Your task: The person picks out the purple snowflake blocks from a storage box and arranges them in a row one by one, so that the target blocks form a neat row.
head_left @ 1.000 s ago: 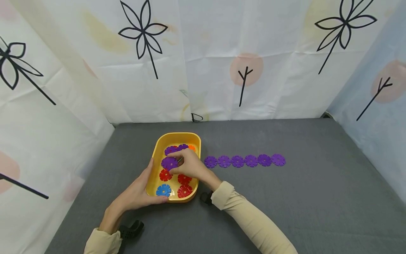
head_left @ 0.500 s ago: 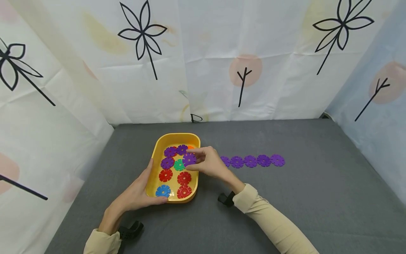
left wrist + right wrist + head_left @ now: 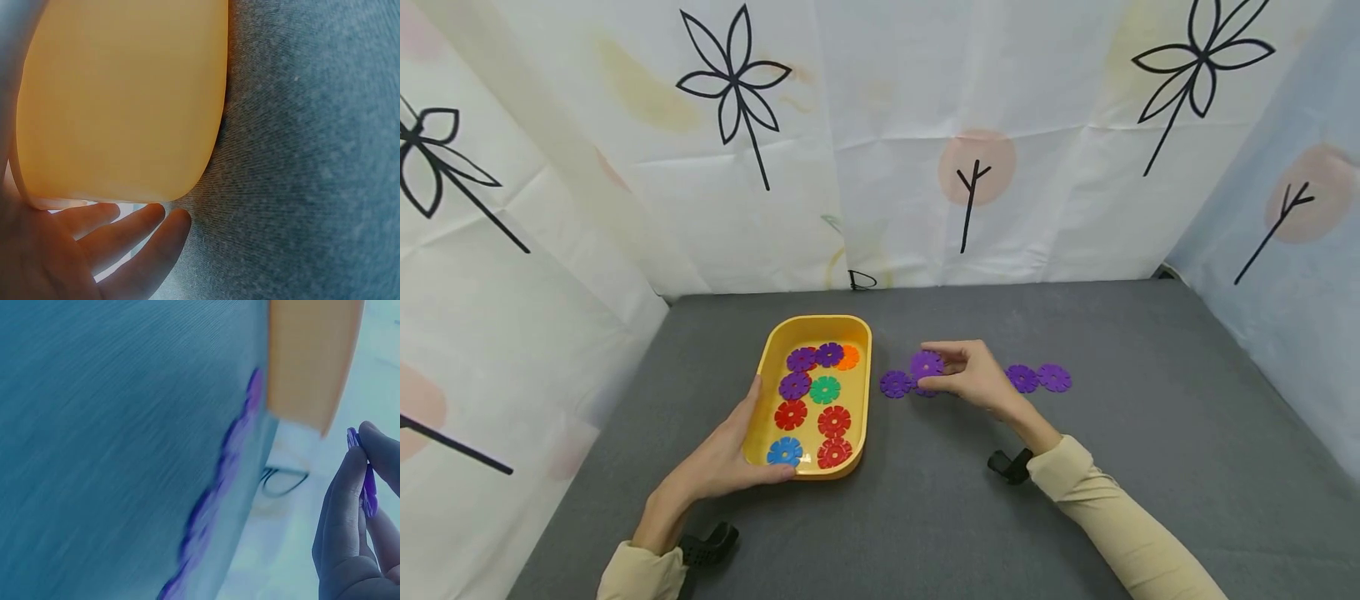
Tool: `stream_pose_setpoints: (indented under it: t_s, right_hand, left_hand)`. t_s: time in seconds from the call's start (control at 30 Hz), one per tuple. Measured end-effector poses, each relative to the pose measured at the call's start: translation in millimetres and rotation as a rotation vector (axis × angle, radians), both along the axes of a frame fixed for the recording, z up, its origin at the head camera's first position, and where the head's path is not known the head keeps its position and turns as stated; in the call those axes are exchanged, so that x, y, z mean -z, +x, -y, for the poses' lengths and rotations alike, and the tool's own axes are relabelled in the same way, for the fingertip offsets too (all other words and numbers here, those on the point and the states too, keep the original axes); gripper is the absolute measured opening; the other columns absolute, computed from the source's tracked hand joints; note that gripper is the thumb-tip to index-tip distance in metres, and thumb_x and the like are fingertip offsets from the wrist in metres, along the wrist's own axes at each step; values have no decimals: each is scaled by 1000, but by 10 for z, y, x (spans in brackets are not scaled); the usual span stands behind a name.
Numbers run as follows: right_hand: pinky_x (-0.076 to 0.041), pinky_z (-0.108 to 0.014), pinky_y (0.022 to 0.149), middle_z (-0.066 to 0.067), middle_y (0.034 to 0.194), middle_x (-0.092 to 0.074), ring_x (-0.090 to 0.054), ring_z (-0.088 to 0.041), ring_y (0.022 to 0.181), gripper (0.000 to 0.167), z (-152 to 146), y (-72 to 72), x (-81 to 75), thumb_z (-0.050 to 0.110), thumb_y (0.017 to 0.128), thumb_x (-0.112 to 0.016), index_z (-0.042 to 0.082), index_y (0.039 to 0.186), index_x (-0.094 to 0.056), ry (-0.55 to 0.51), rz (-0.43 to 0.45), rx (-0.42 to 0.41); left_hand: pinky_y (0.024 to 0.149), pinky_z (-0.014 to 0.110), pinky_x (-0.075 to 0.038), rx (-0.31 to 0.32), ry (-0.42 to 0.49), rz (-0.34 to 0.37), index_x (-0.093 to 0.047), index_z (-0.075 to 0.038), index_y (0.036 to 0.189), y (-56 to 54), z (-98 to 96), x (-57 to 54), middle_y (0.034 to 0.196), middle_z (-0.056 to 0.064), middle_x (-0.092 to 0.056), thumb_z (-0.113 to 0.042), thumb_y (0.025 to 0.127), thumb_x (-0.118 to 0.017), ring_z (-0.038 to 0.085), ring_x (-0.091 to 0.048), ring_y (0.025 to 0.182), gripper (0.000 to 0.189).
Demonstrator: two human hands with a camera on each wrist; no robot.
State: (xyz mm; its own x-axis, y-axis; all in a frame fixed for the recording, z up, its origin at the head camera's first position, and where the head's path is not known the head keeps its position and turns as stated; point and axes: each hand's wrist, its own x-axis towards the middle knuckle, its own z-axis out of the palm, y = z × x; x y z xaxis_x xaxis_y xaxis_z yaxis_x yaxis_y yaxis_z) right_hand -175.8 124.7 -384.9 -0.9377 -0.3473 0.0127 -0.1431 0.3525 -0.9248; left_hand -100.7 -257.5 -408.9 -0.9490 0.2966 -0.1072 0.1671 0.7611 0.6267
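Note:
My right hand [image 3: 973, 375] pinches a purple flower-shaped plastic disc [image 3: 927, 365] between thumb and fingertips. Edge-on in the right wrist view, the same disc [image 3: 370, 487] shows between the fingers. Below it, a row of purple flower discs [image 3: 1023, 379] lies on the table, its middle hidden by the hand. My left hand [image 3: 722, 450] grips the near left corner of a yellow tray [image 3: 863, 400], thumb along the near rim and fingers on the left wall. Inside lie purple discs [image 3: 794, 386], red discs [image 3: 834, 422], a blue one [image 3: 785, 451], a green one [image 3: 825, 390] and an orange one [image 3: 848, 357].
A grey cloth [image 3: 1135, 467] covers the table. Behind it and at both sides hang pale curtains [image 3: 895, 200] with printed leaves and trees. Black straps with camera mounts [image 3: 711, 546] sit on the wrists.
The right hand has lifted a purple disc out of the tray and carried it right, over the row on the table. The left hand has kept its hold on the tray.

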Motion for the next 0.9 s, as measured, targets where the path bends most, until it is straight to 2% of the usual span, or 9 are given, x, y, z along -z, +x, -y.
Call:
stream_pose_setpoints:
  t_s: [0.07, 0.13, 0.27, 0.33, 0.47, 0.57, 0.7, 0.9]
  right_hand:
    - [-50, -25, 69, -25, 133, -62, -63, -14, 86, 58, -141, -4, 14, 10, 86, -81, 1, 140, -61, 27, 11, 18]
    - [-56, -31, 82, -26, 141, -58, -67, -23, 104, 59, -287, 0, 16, 12, 88, -81, 2, 141, -60, 62, 17, 45]
    - [-56, -47, 97, -29, 147, -53, -60, -41, 128, 60, -592, 20, 4, 15, 90, -79, 1, 144, -57, 121, 18, 88]
    - [-57, -47, 95, -31, 147, -51, -57, -46, 130, 60, -749, 36, -12, 16, 91, -78, 1, 145, -56, 144, 27, 111]
    - [-57, -40, 87, -34, 150, -46, -52, -50, 134, 62, -1069, 66, -38, 19, 92, -78, 0, 146, -54, 209, 46, 157]
    - [-55, -51, 95, -35, 154, -41, -44, -53, 139, 65, -1311, 72, -27, 20, 92, -77, 0, 148, -51, 257, 76, 185]
    - [-44, -68, 105, -38, 156, -35, -35, -56, 143, 67, -1599, 71, 0, 23, 93, -76, -1, 150, -48, 318, 117, 191]
    - [-45, -66, 104, -41, 153, -37, -36, -58, 140, 69, -1883, 56, 28, 23, 94, -74, -5, 150, -45, 371, 152, 185]
  left_hand:
    - [110, 57, -46, 1, -3, -9, 9, -11, 164, 2, 3, 2, 169, 23, -15, -54, 78, -83, 37, -42, 139, 134]
    - [109, 57, -47, 5, -4, -17, 9, -11, 164, 1, 4, 4, 169, 23, -16, -53, 78, -84, 36, -42, 138, 134]
    - [108, 54, -48, 9, -6, -24, 9, -11, 164, 0, 4, 7, 168, 21, -17, -54, 78, -84, 34, -43, 137, 134]
    - [107, 53, -49, 9, -8, -24, 9, -11, 164, 0, 6, 8, 168, 21, -18, -55, 77, -84, 34, -43, 137, 135]
    - [106, 51, -50, 3, -8, -20, 9, -13, 165, -1, 10, 8, 168, 20, -19, -55, 77, -84, 34, -44, 136, 135]
    - [105, 48, -52, 2, -6, -19, 9, -14, 165, 1, 10, 7, 168, 19, -19, -55, 77, -84, 33, -44, 135, 135]
    - [105, 47, -52, 3, -3, -18, 9, -14, 165, 3, 7, 2, 168, 19, -19, -54, 77, -84, 33, -44, 134, 134]
    - [106, 52, -50, 0, 4, -11, 9, -14, 165, 1, 3, 1, 168, 20, -19, -54, 77, -84, 34, -44, 135, 134]
